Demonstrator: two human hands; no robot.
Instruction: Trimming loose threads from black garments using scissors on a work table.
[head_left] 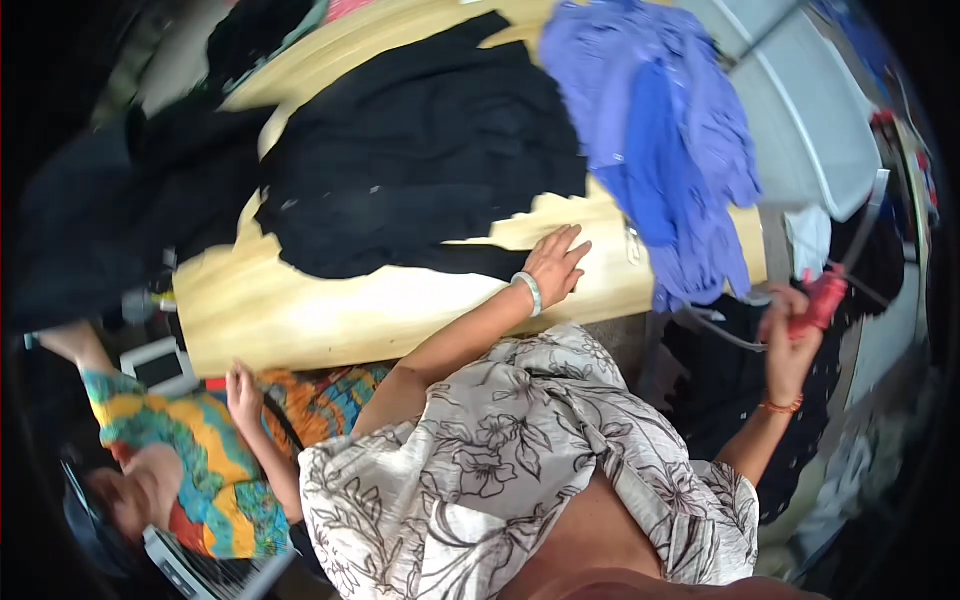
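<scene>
My left hand, with a pale bangle at its wrist, rests with fingers spread on the light wooden tabletop. It lies beside a narrow strip of the black garment, which is spread flat over the table. Off the table's right end, my right hand is closed round a red-handled tool. A thin pale hose or cord seems to run by it, and a long greyish piece points up from it; blur hides its exact kind. Purple and blue garments hang over the table between my hands.
A co-worker in a colourful patterned top sits close on my left, a hand raised near the table edge. More dark cloth lies at far left. A grey plastic bin stands at back right, with dark cloth below my right arm.
</scene>
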